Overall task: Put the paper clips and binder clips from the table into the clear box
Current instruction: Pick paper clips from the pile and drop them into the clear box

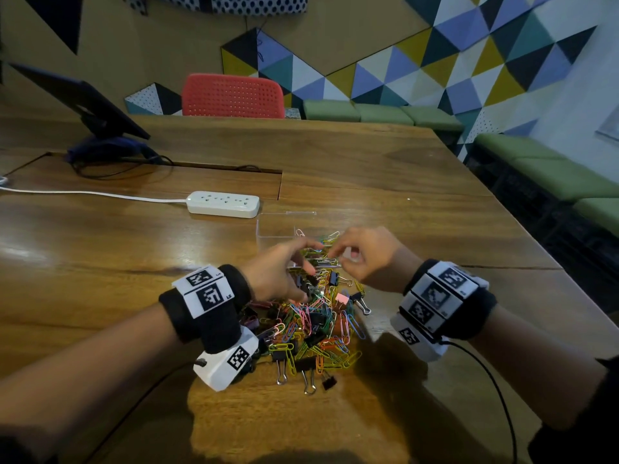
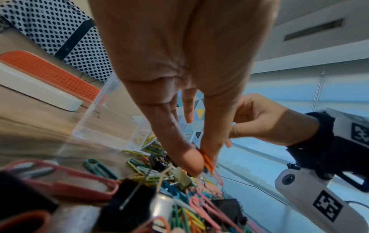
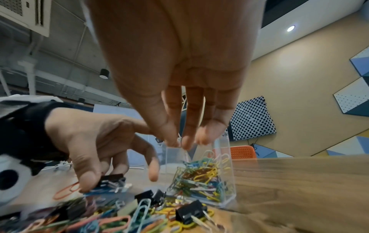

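Observation:
A pile of coloured paper clips and black binder clips (image 1: 311,326) lies on the wooden table between my wrists. Just beyond it stands the clear box (image 1: 273,229), partly filled with paper clips (image 3: 201,178). My left hand (image 1: 303,279) is low over the far end of the pile. Its thumb and forefinger pinch an orange paper clip (image 2: 209,164), and a black binder clip (image 3: 112,179) sits under the same fingertips. My right hand (image 1: 335,254) hovers over the box's open top, fingers (image 3: 187,141) pointing down and close together, with no clip seen between them.
A white power strip (image 1: 222,204) with its cord lies behind the box on the left. A dark screen on a stand (image 1: 87,105) sits far left and a red chair (image 1: 232,95) stands across the table. The table's edge (image 1: 522,229) runs along the right, with green benches beyond.

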A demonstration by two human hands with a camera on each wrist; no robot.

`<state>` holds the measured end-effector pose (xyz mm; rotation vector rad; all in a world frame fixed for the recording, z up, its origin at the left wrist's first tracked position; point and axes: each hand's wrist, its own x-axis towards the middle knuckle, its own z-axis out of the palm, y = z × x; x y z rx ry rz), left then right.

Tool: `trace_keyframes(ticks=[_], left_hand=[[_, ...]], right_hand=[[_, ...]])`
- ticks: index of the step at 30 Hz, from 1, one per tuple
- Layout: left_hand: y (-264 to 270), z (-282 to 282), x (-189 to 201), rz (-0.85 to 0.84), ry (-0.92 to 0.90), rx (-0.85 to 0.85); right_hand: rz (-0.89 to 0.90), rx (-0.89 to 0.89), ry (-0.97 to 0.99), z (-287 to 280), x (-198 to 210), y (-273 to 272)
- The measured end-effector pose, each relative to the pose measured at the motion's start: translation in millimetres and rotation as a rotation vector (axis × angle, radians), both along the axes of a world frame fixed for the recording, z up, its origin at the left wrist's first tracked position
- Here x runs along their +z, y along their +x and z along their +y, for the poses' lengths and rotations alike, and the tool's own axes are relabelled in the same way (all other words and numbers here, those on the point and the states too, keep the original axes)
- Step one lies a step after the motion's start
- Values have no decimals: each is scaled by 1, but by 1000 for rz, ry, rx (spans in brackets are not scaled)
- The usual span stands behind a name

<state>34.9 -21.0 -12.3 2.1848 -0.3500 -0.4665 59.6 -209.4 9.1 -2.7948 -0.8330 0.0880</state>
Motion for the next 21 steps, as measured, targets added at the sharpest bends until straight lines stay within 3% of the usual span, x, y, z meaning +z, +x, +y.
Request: trace_keyframes(ticks=[4,9,14,21], left_hand=[[-1,-3,-1,62,91,-33],[-2,-2,1,96,50,-6],[0,1,5,71,2,-1],[6,0,9,-36,-98,51]], right_hand=[[164,48,-105,-7,-7,-13],[435,21,-102,-11,-10,-30],[416,22,-238,-5,-18,-39],[377,38,-152,-1,-27,-35]])
